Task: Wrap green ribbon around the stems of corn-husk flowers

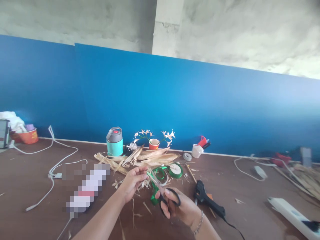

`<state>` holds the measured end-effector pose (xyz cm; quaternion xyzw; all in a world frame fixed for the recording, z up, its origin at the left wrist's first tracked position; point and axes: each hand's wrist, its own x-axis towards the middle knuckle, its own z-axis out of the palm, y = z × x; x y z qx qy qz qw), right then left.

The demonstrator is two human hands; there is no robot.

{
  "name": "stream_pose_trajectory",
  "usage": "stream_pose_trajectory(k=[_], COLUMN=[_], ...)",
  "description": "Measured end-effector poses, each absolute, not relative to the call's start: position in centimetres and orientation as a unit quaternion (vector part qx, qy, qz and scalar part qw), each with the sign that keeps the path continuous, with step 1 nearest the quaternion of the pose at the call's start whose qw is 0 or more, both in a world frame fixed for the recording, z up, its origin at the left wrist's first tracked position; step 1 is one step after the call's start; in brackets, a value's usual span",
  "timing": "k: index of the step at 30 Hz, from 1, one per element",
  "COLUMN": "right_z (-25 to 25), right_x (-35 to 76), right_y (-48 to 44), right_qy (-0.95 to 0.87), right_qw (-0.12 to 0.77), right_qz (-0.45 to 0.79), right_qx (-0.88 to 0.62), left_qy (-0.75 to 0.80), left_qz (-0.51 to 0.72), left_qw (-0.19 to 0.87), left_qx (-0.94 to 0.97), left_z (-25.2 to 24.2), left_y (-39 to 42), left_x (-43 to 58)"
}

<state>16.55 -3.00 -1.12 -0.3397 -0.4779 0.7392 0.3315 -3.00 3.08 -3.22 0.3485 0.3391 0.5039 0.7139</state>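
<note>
My right hand (181,206) has its fingers through the black handles of a pair of scissors (162,190). The blades point up and left toward my left hand (135,181). My left hand is closed in a pinch, and a bit of green ribbon or tape (149,173) shows at its fingertips, beside the blade tips. What else it holds, if anything, is too small to tell. Small pale husk flowers (117,184) lie around the left hand. Just beyond the scissors are a green ribbon spool (175,170) and loose green ribbon (154,196).
Dried corn husks (157,155) are heaped behind my hands. Farther back stand a turquoise flask (115,146), a paper cup (154,144) with husk flowers and a white cup (197,151). A black glue gun (208,199) lies at right, its cord trailing forward. White cables (51,166) cross the left side.
</note>
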Motion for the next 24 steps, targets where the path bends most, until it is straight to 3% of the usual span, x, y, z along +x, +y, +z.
stream_pose_trajectory(k=[15, 24], right_z=[-1.0, -0.2], right_x=[16.3, 15.4], right_y=[-2.9, -3.4], right_qy=[-0.486, -0.548], right_qw=[0.384, 0.291], right_qz=[0.700, 0.644], right_qx=[-0.356, -0.448], left_qy=[0.365, 0.345], left_qz=[0.514, 0.575], left_qw=[0.705, 0.704], left_qx=[0.325, 0.234], left_z=[-2.9, -2.6], left_y=[2.9, 3.1], left_x=[-2.6, -2.7])
